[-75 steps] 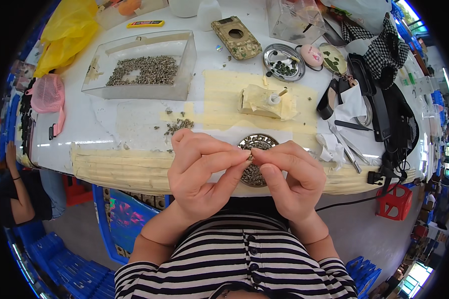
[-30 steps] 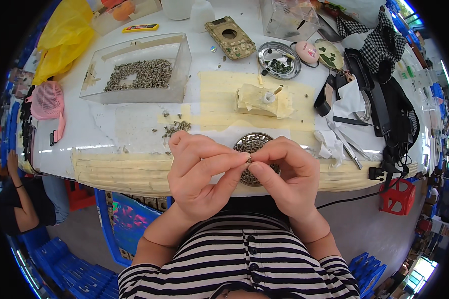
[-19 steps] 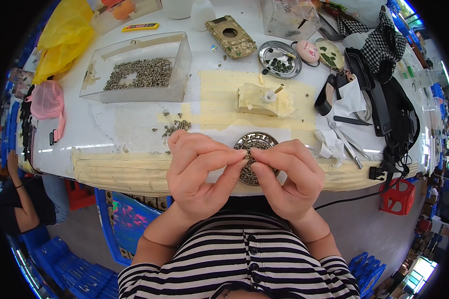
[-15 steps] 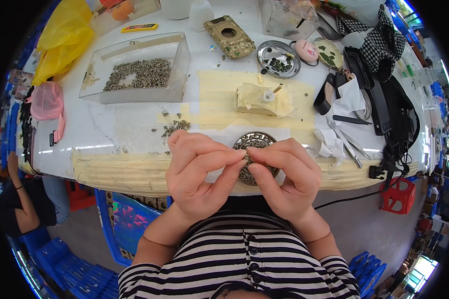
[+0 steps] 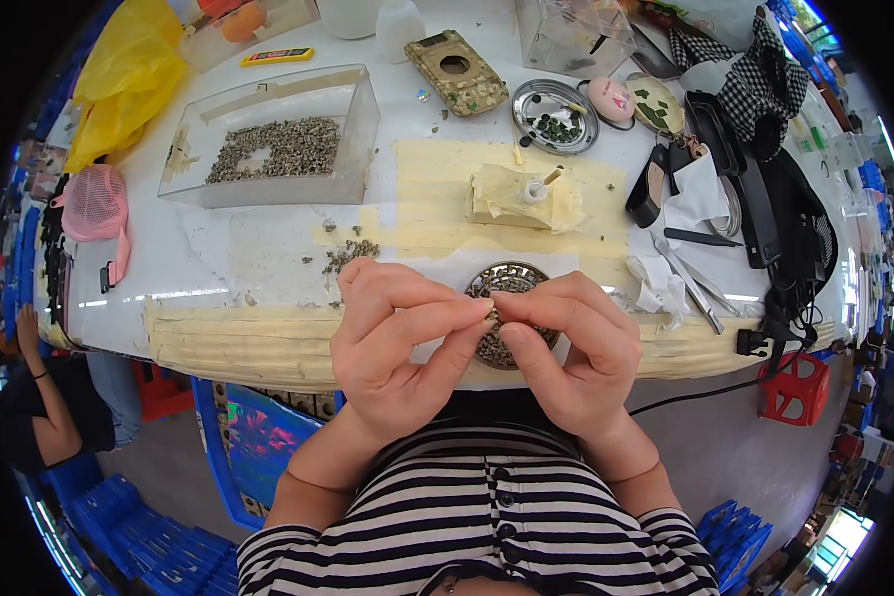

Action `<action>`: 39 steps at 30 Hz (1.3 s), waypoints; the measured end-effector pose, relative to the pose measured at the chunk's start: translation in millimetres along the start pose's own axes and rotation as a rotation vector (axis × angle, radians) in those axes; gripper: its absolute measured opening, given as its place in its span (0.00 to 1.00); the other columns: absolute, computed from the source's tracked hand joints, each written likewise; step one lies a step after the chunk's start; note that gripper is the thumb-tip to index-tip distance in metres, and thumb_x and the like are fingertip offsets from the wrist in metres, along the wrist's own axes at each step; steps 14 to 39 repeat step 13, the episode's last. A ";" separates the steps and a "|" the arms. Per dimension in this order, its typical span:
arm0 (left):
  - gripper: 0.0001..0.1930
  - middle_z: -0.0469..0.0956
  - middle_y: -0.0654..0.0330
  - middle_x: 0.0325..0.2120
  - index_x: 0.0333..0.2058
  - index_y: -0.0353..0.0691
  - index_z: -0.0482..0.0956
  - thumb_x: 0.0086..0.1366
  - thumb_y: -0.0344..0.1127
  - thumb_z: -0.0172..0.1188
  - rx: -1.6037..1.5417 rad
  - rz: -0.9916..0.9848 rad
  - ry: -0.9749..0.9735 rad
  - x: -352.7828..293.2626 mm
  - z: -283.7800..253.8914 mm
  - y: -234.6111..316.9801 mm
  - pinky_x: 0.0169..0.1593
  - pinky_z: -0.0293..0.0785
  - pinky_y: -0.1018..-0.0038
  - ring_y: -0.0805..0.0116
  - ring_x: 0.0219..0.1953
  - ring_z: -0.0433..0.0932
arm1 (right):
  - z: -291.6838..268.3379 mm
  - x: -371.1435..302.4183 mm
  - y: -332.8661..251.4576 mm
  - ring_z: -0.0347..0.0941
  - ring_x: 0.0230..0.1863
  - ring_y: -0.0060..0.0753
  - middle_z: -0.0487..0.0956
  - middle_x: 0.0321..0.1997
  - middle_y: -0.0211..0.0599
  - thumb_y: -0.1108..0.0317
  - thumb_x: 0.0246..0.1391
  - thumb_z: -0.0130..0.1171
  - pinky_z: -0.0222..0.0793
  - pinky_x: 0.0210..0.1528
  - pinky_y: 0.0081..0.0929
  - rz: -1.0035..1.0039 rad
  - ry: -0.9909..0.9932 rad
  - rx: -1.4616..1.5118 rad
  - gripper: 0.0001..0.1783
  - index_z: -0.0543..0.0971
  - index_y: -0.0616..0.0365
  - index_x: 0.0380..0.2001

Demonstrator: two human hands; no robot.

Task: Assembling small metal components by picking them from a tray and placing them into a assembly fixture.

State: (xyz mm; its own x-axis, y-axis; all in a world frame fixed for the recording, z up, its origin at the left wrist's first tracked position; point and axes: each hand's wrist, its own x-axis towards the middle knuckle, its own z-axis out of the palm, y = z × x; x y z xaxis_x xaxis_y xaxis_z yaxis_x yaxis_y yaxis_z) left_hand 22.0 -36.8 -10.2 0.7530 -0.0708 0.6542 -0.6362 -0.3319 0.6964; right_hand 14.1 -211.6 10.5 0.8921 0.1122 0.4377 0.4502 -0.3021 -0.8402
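Note:
Both my hands meet in a pinch at the table's front edge, above a round metal dish (image 5: 513,280) of small metallic pieces. My left hand (image 5: 397,348) has thumb and forefinger pressed together around a tiny part, mostly covered by the fingertips. From the other side my right hand (image 5: 576,348) pinches at the same spot, its fingertips almost touching the left ones. The part is too small to name. Beyond my left hand lies a loose pile of similar small pieces (image 5: 353,254). A tape-wrapped block (image 5: 497,204) with a small white nozzle stands behind the dish.
A clear box (image 5: 358,184) holds many small pieces at left. A camouflage-coloured model hull (image 5: 457,72) and a round tray (image 5: 576,147) of green bits sit farther back. Tweezers (image 5: 695,293) and black straps lie at right. At far left, a co-worker's arm (image 5: 55,397) shows.
My fingertips have shifted very slightly, with the right thumb and forefinger a touch farther right. Both hands stay pinched together over the dish.

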 end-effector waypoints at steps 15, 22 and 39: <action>0.14 0.81 0.67 0.31 0.38 0.45 0.85 0.50 0.25 0.71 0.009 -0.021 -0.140 3.0 -3.4 3.5 0.44 0.58 0.70 0.71 0.33 0.76 | -8.5 -2.7 3.4 0.78 0.31 0.32 0.82 0.31 0.37 0.79 0.45 0.68 0.74 0.33 0.24 -0.022 0.036 -0.045 0.13 0.85 0.60 0.38; 0.14 0.81 0.67 0.31 0.38 0.45 0.85 0.50 0.25 0.71 0.009 -0.021 -0.140 3.0 -3.4 3.5 0.44 0.58 0.70 0.71 0.33 0.76 | -8.5 -2.7 3.4 0.78 0.31 0.32 0.82 0.31 0.37 0.79 0.45 0.68 0.74 0.33 0.24 -0.022 0.036 -0.045 0.13 0.85 0.60 0.38; 0.14 0.81 0.67 0.31 0.38 0.45 0.85 0.50 0.25 0.71 0.009 -0.021 -0.140 3.0 -3.4 3.5 0.44 0.58 0.70 0.71 0.33 0.76 | -8.5 -2.7 3.4 0.78 0.31 0.32 0.82 0.31 0.37 0.79 0.45 0.68 0.74 0.33 0.24 -0.022 0.036 -0.045 0.13 0.85 0.60 0.38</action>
